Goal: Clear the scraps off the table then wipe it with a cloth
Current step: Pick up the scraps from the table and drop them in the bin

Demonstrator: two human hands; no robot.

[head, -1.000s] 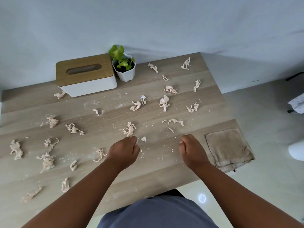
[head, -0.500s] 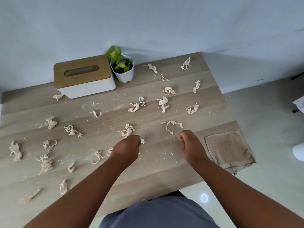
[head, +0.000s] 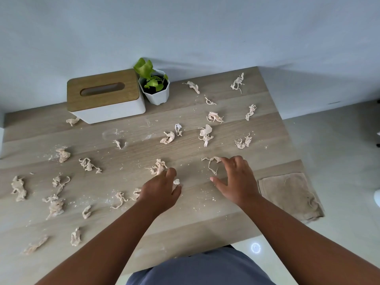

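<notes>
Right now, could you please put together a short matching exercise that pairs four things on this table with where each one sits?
Things:
1. cloth
2. tissue box
3. potted plant
4. stringy scrap

Places:
A. back of the table, just right of the tissue box
B. at the fingertips of the right hand
C. near right corner of the table, partly over the edge
D. back left of the table, by the wall

Pairs: 1-C, 2-D, 3-A, 4-B
</notes>
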